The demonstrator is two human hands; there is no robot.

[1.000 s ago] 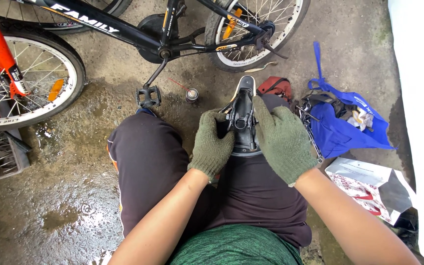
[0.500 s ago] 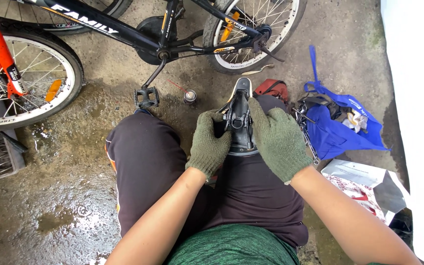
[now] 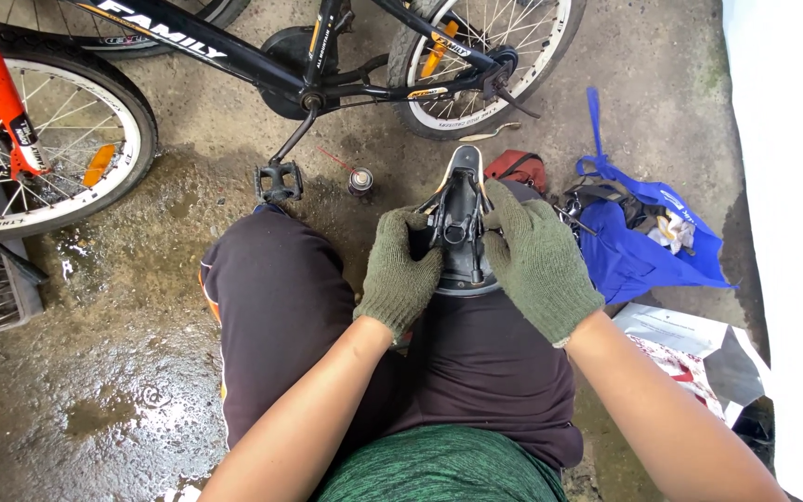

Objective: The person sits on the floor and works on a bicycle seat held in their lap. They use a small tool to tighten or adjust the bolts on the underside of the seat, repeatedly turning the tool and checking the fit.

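Head view: gloved left hand point(image 3: 400, 274) and right hand point(image 3: 539, 263), fingers curled shut, grip an inverted bicycle saddle point(image 3: 462, 223) from both sides, resting on the right thigh point(image 3: 490, 358).

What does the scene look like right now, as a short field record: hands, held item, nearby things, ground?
left hand: olive knit-gloved left hand grips the seat's left side
right hand: olive knit-gloved right hand grips its right side
held item: black bicycle saddle, upside down, resting on the lap
in front: black bicycle frame, black pedal, small spray can
right side: blue fabric bag
ground: wet concrete floor
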